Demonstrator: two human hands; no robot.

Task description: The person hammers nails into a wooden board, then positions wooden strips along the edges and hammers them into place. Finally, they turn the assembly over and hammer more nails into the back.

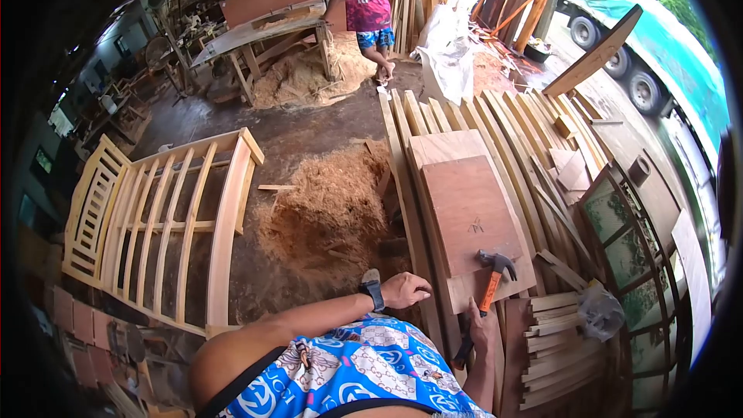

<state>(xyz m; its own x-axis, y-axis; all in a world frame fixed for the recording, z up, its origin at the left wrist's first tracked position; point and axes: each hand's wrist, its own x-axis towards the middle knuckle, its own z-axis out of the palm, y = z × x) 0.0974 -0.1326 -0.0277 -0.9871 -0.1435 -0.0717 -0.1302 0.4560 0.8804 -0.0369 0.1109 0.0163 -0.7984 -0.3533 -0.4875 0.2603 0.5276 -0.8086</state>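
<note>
My left hand, with a dark watch on its wrist, hovers at the left edge of the stacked boards. Its fingers are curled together; whatever they may hold is hidden. My right hand is closed around the handle of a hammer with an orange grip. The hammer's dark head lies over the near end of a reddish-brown panel. Under that panel is a paler plywood sheet. A few small thin pieces, perhaps nails, rest on the panel.
Long boards run away beneath the panels. A slatted wooden frame stands on the left, beside a sawdust pile. Short slats and a metal-framed panel are at right. A person stands by a workbench.
</note>
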